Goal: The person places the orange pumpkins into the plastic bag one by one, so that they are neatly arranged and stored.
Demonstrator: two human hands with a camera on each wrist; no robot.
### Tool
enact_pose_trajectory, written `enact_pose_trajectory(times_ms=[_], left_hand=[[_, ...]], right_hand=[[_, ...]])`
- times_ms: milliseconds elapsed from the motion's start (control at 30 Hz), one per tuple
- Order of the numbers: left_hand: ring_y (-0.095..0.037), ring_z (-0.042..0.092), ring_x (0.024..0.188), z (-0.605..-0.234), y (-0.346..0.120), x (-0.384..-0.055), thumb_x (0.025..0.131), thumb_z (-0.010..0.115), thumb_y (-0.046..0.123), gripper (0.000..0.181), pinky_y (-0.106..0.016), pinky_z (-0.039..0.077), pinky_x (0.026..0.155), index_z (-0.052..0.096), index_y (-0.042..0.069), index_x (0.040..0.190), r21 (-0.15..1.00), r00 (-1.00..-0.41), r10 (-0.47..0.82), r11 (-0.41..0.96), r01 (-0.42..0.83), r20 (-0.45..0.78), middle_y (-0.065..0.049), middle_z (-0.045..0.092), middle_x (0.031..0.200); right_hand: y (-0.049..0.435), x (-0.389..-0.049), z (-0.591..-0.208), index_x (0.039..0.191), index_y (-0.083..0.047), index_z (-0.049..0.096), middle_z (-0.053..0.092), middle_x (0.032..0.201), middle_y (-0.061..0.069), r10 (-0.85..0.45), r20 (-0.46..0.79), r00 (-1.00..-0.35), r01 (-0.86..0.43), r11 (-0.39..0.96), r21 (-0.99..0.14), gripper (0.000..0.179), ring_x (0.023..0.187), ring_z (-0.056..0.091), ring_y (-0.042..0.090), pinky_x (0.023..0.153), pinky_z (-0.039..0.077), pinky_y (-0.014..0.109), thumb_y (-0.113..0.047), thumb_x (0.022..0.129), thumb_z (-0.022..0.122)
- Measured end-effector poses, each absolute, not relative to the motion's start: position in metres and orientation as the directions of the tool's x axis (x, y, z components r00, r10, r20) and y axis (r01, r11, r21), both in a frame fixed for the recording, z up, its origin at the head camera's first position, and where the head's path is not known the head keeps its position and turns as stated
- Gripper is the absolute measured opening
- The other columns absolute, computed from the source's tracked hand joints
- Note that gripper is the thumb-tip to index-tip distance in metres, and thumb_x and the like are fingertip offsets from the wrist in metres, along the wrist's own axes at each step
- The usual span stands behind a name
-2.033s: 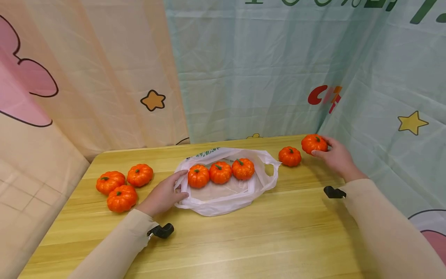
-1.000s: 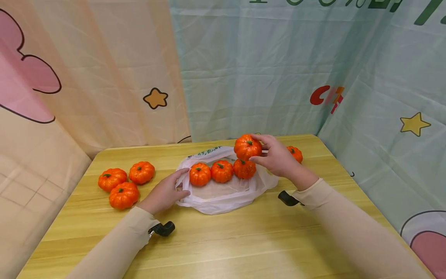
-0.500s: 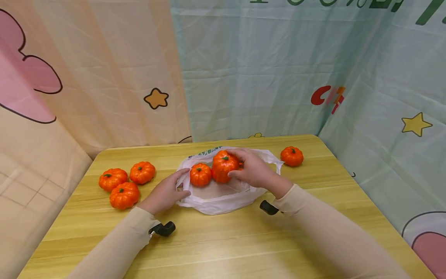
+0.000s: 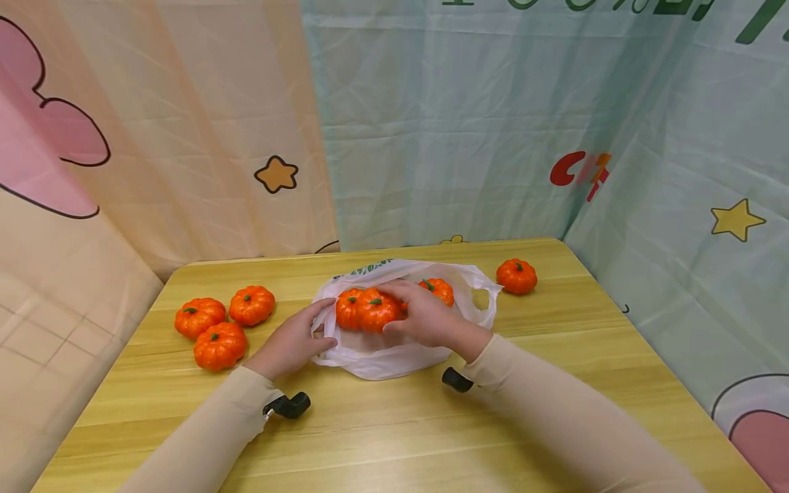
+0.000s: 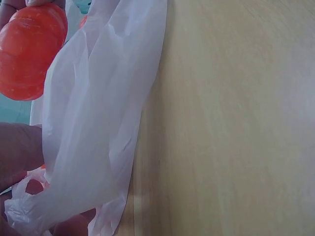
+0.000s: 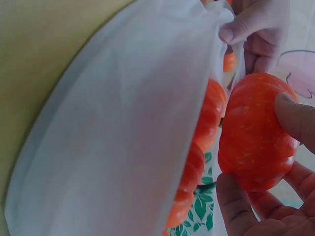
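Observation:
A white plastic bag (image 4: 401, 363) with green leaf print lies mouth-up on the table. My left hand (image 4: 290, 342) grips its left edge. My right hand (image 4: 428, 318) holds a small orange pumpkin (image 4: 378, 311) over the bag's mouth. In the right wrist view, thumb and fingers span the held pumpkin (image 6: 258, 130), raised above the ones inside. Within the bag sit a left pumpkin (image 4: 347, 308), partly covered by the held one, and a right pumpkin (image 4: 440, 290). Another between them is mostly hidden by my right hand.
Three pumpkins (image 4: 220, 346) cluster at the table's left. One more pumpkin (image 4: 516, 276) stands right of the bag, close to its right handle (image 4: 490, 301). Printed curtains (image 4: 444, 137) rise behind the wooden table (image 4: 370, 438).
My right hand has carried a pumpkin from the table's far right leftward over the bag, then lower toward its left side. My left hand stays at the bag's edge.

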State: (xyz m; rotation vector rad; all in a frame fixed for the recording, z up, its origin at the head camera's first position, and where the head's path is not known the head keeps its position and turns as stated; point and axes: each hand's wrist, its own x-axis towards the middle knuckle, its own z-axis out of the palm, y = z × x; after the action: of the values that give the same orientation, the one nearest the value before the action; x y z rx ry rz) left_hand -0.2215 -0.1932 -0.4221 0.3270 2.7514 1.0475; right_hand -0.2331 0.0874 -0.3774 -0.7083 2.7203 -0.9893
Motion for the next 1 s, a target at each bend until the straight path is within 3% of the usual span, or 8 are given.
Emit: enact_pose_trajectory(times_ms=[500,800,1000], left_hand=[[-0.042,0.050,0.142,-0.423,-0.194,-0.222,0.093,0.080,0.023,0.082,-0.064,0.037,0.121,0.038,0.016,0.163,0.675,-0.959,0.272,0.723,0.149,-0.080,-0.023,0.045,0.162],[-0.038,0.054,0.135,-0.423,-0.194,-0.221,0.093,0.080,0.023,0.081,-0.062,0.040,0.120,0.039,0.016,0.163,0.676,-0.959,0.273,0.721,0.152,-0.075,-0.022,0.046,0.162],[-0.041,0.052,0.140,-0.423,-0.193,-0.221,0.094,0.080,0.024,0.081,-0.064,0.038,0.121,0.038,0.017,0.163,0.672,-0.959,0.270,0.726,0.148,-0.081,-0.021,0.045,0.163]], right_hand=[[0.074,-0.226,-0.389,0.158,-0.020,0.049,0.048,0.162,0.011,-0.548,-0.040,-0.835,-0.417,0.679,-0.604,0.075,0.149,0.046,0.034,0.124,0.040,0.052,-0.020,0.091,0.083],[0.073,-0.224,-0.393,0.156,-0.019,0.052,0.049,0.161,0.012,-0.583,-0.063,-0.810,-0.442,0.677,-0.589,0.072,0.147,0.048,0.033,0.122,0.043,0.050,-0.018,0.092,0.083],[0.070,-0.223,-0.396,0.155,-0.020,0.053,0.051,0.158,0.013,-0.585,-0.087,-0.806,-0.439,0.690,-0.575,0.069,0.138,0.056,0.029,0.114,0.051,0.046,-0.016,0.092,0.081]])
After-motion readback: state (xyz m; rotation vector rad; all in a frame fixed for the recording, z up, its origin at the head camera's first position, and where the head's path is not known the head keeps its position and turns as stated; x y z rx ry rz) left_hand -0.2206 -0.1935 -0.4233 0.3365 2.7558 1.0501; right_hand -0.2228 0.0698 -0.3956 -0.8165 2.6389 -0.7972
